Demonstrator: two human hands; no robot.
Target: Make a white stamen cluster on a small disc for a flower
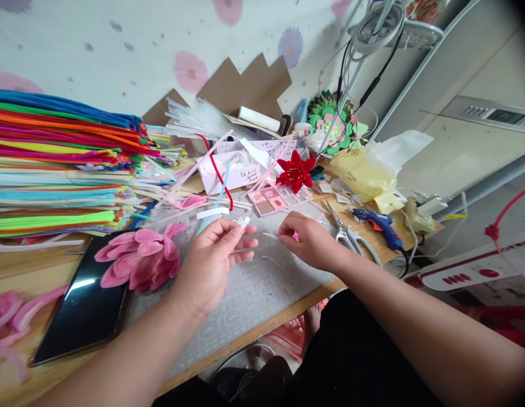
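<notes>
My left hand (214,263) is raised over the grey cutting mat (262,288), palm up, with thumb and fingers pinched on a small white piece (244,221). My right hand (307,240) rests on the mat just to the right, fingers curled in a pinch on a thin white strand (269,235) that points toward the left hand. A pink pipe-cleaner flower (141,257) lies left of my left hand. A red pipe-cleaner flower (295,171) stands behind both hands.
Stacks of coloured pipe cleaners (63,158) fill the left. A black tablet (82,308) lies at the front left. Scissors (349,234), a blue glue gun (379,223), a pink palette (279,199) and a yellow bag (362,172) sit to the right.
</notes>
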